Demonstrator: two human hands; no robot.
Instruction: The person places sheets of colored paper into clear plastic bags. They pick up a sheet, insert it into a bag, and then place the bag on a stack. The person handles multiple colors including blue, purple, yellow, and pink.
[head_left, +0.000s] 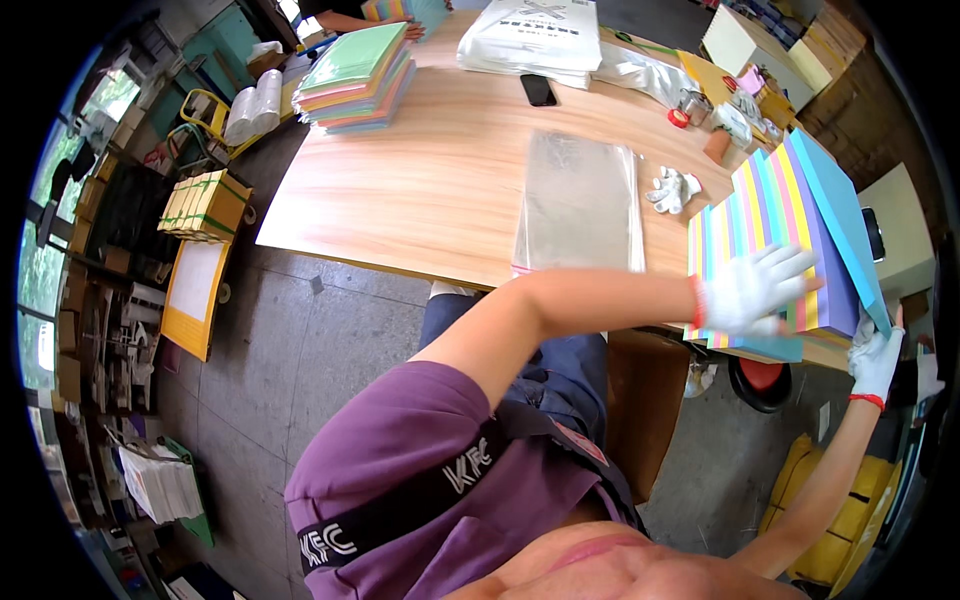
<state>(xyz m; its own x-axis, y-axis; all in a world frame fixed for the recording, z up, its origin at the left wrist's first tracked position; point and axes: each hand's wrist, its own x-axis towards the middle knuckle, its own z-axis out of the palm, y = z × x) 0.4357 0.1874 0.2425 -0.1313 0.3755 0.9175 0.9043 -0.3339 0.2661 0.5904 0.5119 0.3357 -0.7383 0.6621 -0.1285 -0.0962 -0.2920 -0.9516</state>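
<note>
At the table's right end stands a long row of coloured paper point(745, 215) in bands of yellow, blue, pink and purple. My left hand point(752, 290), in a white glove with a red cuff, reaches across the near face of this paper. Its fingers are spread with nothing in them, slightly blurred. A bright blue sheet pack point(835, 220) leans at the right end of the row. My right hand point(875, 362), gloved the same way, is closed on its lower corner; part of the fingers is hidden behind the blue.
Clear plastic sleeves point(580, 200) lie mid-table beside a loose white glove point(673, 190). Behind them are a black phone point(538, 90) and white plastic bags point(530, 40). A coloured paper stack point(355, 80) stands far left, near another person's hands point(412, 30). A red-topped stool point(760, 380) stands below the table's right end.
</note>
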